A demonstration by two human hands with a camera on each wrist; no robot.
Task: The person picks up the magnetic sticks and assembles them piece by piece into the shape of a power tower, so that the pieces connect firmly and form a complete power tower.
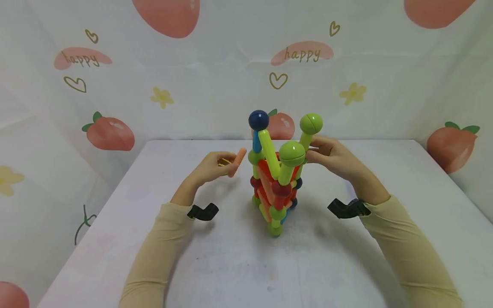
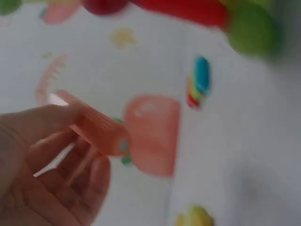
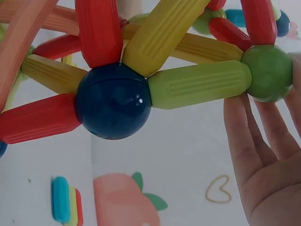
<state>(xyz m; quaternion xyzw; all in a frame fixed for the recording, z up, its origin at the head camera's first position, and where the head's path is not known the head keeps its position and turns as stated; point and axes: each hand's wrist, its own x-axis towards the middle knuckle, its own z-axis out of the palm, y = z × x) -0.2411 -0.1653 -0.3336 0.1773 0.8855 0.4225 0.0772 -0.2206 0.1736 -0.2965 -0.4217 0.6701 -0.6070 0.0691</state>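
A tower of magnetic rods and balls (image 1: 281,188) stands on the table, its rods red, orange, green and blue. My left hand (image 1: 215,167), left of it, pinches an orange magnetic rod (image 2: 101,129) between thumb and fingers, apart from the tower. A bit of yellow shows between those fingers in the head view. On the tower's right side, my right hand (image 1: 335,158) holds a green ball (image 3: 269,73), its fingertips against it. Near that, a dark blue ball (image 3: 114,101) joins red, yellow and green rods. Upright rods at the top carry a navy ball (image 1: 259,120) and green balls (image 1: 311,123).
The white table (image 1: 231,265) runs back to a cloth (image 1: 215,77) printed with fruit and hearts. Blue, yellow and red rods (image 2: 201,77) lie in a small bunch in the wrist views. A blurred yellow-green piece (image 2: 195,217) shows low in the left wrist view.
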